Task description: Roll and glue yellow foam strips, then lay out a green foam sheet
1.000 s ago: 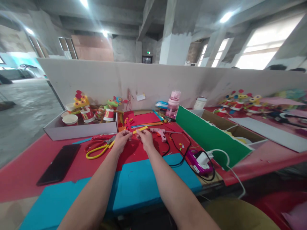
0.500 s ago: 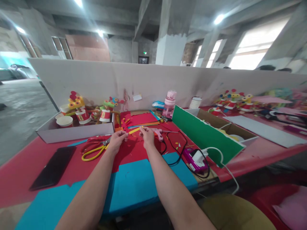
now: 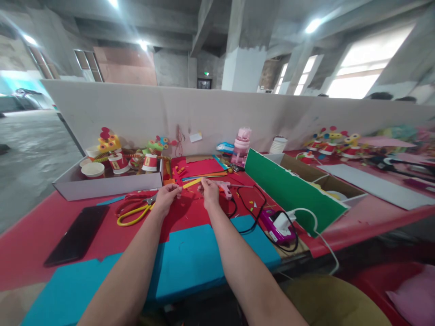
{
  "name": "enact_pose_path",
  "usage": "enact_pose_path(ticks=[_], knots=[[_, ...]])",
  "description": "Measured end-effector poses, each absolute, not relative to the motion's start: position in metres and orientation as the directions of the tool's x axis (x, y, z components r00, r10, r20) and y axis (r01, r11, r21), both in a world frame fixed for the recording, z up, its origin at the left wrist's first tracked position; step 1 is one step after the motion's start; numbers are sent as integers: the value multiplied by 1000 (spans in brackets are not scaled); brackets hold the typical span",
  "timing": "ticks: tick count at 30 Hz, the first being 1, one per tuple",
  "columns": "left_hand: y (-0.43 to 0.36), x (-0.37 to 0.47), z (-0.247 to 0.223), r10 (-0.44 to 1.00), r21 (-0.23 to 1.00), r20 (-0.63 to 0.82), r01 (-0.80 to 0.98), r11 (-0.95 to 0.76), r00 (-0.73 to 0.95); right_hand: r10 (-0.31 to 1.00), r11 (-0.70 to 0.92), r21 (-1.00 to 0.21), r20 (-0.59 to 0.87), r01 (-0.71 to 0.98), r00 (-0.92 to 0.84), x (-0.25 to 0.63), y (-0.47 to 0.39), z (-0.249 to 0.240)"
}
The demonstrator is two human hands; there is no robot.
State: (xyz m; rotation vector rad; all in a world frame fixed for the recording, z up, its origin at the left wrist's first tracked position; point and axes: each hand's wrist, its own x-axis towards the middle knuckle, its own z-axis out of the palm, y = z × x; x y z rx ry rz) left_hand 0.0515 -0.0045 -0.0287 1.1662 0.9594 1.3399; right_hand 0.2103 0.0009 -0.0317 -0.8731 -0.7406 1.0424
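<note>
Well, nearest of all, blue sheets lie along the front of the red-covered desk, with a black phone to their left and a purple power strip to their right, a white plug set in it. Farther in, the 2 hands are at work: the left hand and the right hand each have thumb and fingers drawn narrow, pinching a yellow strip between them at its 2 ends, above the desk. Yellow-handled scissors lie just left of the left hand; a pink glue gun lies just right of the right hand. Beyond the strip is red paper. A white box on the left holds paper cups, 2 of them red and white; a box with a green side stands on the right. Farthest back on the desk, a pink bottle stands before a pale partition.
</note>
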Motion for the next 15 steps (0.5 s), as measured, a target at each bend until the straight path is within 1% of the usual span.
enact_pose_path(ticks=[8,13,15], knots=[[-4,51,-29,993,970,115,-219,-106,31,947,207,-851,50,-482,318,208,-1,-29],[-4,51,-30,991,973,128,-196,-119,33,933,274,-882,147,-382,329,209,-1,-30],[-3,51,-30,991,973,131,-196,-122,35,926,289,-884,161,-366,341,209,-1,-31]])
